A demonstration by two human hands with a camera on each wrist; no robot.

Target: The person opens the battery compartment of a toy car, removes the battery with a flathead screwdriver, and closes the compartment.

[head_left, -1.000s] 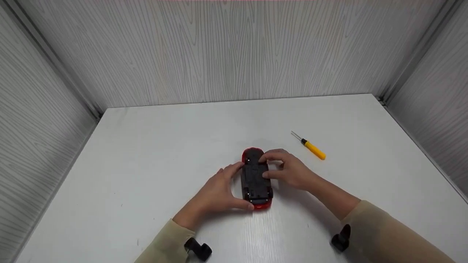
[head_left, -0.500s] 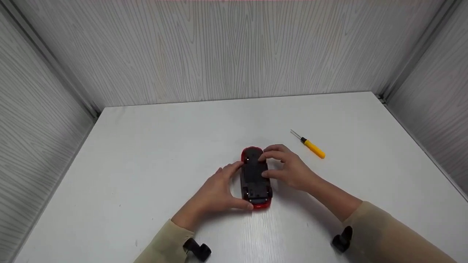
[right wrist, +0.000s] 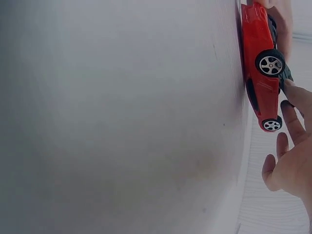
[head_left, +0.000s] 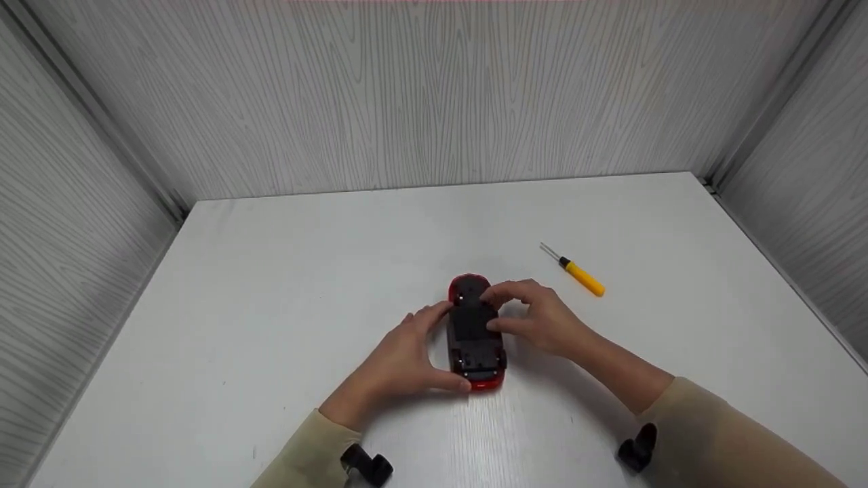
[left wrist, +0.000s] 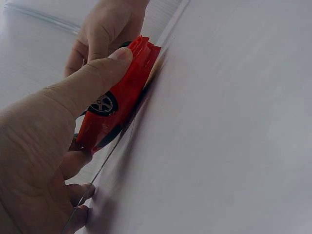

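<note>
A red toy car (head_left: 476, 335) lies upside down on the white table (head_left: 271, 305), its black underside facing up. My left hand (head_left: 407, 352) grips its left side, with the thumb at the near end and the fingers along the flank. My right hand (head_left: 539, 315) holds the other side, with the forefinger curled onto the underside near the far end and the thumb at the right edge. In the left wrist view my thumb (left wrist: 83, 87) presses the red toy car (left wrist: 124, 92) by a wheel. The right wrist view shows the red toy car (right wrist: 261, 73) with my fingers (right wrist: 292, 156) beside it.
A small screwdriver (head_left: 578, 273) with a yellow handle lies to the right of the car, beyond my right hand. Grey panelled walls close in the table at the back and on both sides. Black wrist mounts (head_left: 366, 464) show at the near edge.
My right forefinger has curled a little further onto the car's underside. The car, my left hand and the screwdriver stay where they were.
</note>
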